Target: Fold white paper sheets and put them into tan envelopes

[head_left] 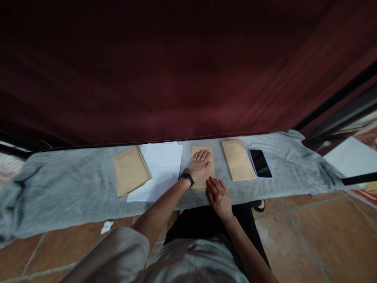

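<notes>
A brown paper envelope lies lengthwise in front of me on the grey cloth. My left hand, with a dark band at the wrist, rests flat on its upper half, fingers stretched out. At the envelope's lower right corner lies my right hand, fingers extended, the fingertips touching or just beside the edge. To the left are white paper sheets, partly under a fanned pile of brown envelopes. On the right sits another stack of brown envelopes.
A phone in a pale purple case lies right of the right-hand stack. The grey cloth covers a long narrow surface against a dark red curtain. A white scrap is on the tiled floor.
</notes>
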A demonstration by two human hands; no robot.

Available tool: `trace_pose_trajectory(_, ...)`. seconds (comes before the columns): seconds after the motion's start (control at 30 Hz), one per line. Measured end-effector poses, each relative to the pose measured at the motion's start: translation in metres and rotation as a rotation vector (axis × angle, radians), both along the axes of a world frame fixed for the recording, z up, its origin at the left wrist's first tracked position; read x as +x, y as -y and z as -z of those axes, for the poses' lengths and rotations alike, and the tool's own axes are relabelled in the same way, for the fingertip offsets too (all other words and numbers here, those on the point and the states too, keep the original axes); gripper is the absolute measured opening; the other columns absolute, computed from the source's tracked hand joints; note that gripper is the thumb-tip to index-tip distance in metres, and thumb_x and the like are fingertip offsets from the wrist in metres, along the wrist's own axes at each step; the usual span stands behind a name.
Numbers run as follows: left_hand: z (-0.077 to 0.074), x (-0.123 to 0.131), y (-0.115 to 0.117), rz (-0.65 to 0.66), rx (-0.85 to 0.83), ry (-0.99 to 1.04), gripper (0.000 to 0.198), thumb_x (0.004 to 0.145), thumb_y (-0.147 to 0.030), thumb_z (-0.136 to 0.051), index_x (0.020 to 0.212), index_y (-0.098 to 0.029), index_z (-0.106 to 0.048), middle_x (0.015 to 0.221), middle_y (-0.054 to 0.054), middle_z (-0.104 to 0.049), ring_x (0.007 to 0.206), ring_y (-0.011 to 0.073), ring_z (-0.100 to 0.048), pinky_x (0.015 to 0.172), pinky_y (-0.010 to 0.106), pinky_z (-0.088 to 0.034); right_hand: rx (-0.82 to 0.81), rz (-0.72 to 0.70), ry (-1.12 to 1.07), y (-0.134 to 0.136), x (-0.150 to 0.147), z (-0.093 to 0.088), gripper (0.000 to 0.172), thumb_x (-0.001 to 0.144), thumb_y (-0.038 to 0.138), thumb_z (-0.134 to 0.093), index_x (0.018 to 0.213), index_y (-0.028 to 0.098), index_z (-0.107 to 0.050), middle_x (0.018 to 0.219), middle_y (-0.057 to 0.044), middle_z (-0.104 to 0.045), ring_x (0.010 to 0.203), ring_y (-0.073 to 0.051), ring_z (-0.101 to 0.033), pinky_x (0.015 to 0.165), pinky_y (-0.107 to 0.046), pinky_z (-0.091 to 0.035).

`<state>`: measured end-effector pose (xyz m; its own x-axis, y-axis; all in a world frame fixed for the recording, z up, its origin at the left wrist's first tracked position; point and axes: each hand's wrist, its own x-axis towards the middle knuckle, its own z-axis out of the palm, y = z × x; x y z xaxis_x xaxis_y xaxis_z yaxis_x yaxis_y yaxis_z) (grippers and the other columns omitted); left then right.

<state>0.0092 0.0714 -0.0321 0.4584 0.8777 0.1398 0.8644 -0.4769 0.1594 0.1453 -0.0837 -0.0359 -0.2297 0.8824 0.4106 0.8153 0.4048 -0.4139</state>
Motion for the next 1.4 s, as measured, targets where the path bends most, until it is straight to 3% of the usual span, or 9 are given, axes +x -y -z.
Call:
trace_pose_trajectory(0.63, -0.001, -0.012, 0.075, 0.124, 0.0, -0.032, 0.054, 0.104, -0.031, -0.026, 0.156, -0.014, -0.03, 0.164, 0.007, -0.028, 0.153, 0.0186, -0.022, 0.125, 0.04, -0.018, -0.005, -0.035, -0.028, 0.005, 0.007, 0.005, 0.035, 0.101, 0.02, -0.041, 0.13, 0.02, -0.061, 0.138, -0.011, -0.062, 0.131, -0.023, -0.056, 0.116, -0.049, -0.04)
trace_pose_trajectory(0.8, -0.001, -0.026, 0.1, 0.234, 0.045, -0.012, 0.054, 0.105, -0.032, -0.027, 0.154, -0.012, -0.031, 0.162, 0.013, -0.03, 0.152, 0.0202, -0.023, 0.124, 0.044, -0.02, -0.016, -0.067, -0.135, 0.006, 0.013, 0.004, 0.037, 0.098, 0.013, -0.035, 0.123, 0.021, -0.062, 0.131, -0.01, -0.067, 0.126, -0.02, -0.06, 0.114, -0.048, -0.042)
trace_pose_trajectory(1.03, -0.012, -0.04, 0.132, 0.334, 0.0, -0.003, 0.062, 0.102, -0.042, -0.039, 0.153, -0.007, -0.032, 0.162, 0.016, -0.029, 0.153, 0.0244, -0.021, 0.125, 0.043, -0.018, -0.086, -0.064, -0.232, 0.004, 0.016, 0.003, 0.034, 0.099, 0.019, -0.036, 0.121, 0.021, -0.062, 0.128, -0.01, -0.068, 0.121, -0.022, -0.062, 0.112, -0.047, -0.044)
trace_pose_trajectory(1.17, -0.018, -0.04, 0.139, 0.347, -0.02, 0.01, 0.065, 0.099, -0.046, -0.047, 0.149, -0.006, -0.038, 0.16, 0.019, -0.034, 0.152, 0.0268, -0.023, 0.125, 0.044, -0.02, -0.134, -0.087, -0.267, -0.005, 0.019, -0.004, 0.039, 0.102, 0.027, -0.035, 0.131, 0.021, -0.06, 0.129, -0.01, -0.068, 0.121, -0.023, -0.062, 0.109, -0.047, -0.047)
trace_pose_trajectory(1.4, -0.021, -0.04, 0.14, 0.363, -0.033, 0.016, 0.061, 0.094, -0.053, -0.055, 0.138, -0.011, -0.053, 0.145, 0.019, -0.054, 0.144, 0.0307, -0.04, 0.123, 0.049, -0.025, -0.215, -0.282, -0.026, -0.039, 0.011, -0.008, 0.046, 0.106, 0.037, -0.031, 0.145, 0.023, -0.051, 0.148, -0.008, -0.054, 0.141, -0.021, -0.045, 0.12, -0.047, -0.034)
